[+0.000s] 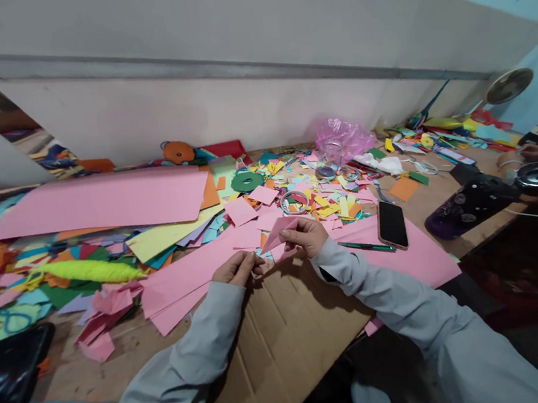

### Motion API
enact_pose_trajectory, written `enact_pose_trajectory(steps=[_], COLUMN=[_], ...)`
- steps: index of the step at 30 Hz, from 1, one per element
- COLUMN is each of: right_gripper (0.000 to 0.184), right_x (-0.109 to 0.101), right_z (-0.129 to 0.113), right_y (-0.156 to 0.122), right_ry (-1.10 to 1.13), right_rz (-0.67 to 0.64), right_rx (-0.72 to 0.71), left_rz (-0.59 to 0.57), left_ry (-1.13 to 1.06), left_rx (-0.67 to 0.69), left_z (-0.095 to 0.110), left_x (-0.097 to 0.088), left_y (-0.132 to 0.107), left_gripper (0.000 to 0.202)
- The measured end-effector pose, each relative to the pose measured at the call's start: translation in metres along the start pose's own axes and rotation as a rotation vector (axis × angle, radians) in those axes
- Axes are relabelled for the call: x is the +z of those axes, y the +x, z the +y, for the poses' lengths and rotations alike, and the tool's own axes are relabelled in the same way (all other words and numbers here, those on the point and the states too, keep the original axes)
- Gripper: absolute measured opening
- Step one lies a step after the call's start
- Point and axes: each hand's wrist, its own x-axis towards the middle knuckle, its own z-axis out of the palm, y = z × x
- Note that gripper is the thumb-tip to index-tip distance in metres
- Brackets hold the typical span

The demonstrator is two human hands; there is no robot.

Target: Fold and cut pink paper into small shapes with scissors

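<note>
A small folded piece of pink paper (274, 234) is pinched between the thumb and fingers of my right hand (308, 236). My left hand (239, 268) is just to its left, near the paper's lower tip, with thumb and fingers pressed together. What those fingers hold, if anything, is too small to make out. Both hands are above the upper edge of a brown cardboard sheet (277, 351). Long pink paper strips (181, 284) lie beside my left hand. Under my right forearm is a larger pink sheet (422, 254), with a dark pen (367, 246) on it.
A phone (392, 225) lies right of the pen. Paper scraps (332, 200) and a tape roll (294, 202) cover the area behind my hands. A big pink sheet (102, 202) is at the back left. A dark tumbler (470, 203) lies at the right, near another person's hand (533, 156).
</note>
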Motion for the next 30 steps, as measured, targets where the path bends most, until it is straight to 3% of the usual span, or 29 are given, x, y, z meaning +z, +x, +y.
enact_pose_trajectory(steps=[9,20,30], right_gripper=[0.042,0.045,0.046], right_x=[0.002,0.002,0.002], right_z=[0.004,0.002,0.006], right_y=[-0.001,0.001,0.001], right_ry=[-0.008,0.045,0.043], right_rz=[-0.041,0.031,0.034], right_rx=[0.007,0.019,0.040], left_rz=[0.016,0.080,0.050], left_ry=[0.133,0.154,0.122], left_rx=[0.227,0.221,0.232], left_z=[-0.007,-0.020,-0.028], left_x=[0.002,0.002,0.000], left_y=[0.004,0.008,0.011], left_gripper=[0.026,0.037,0.038])
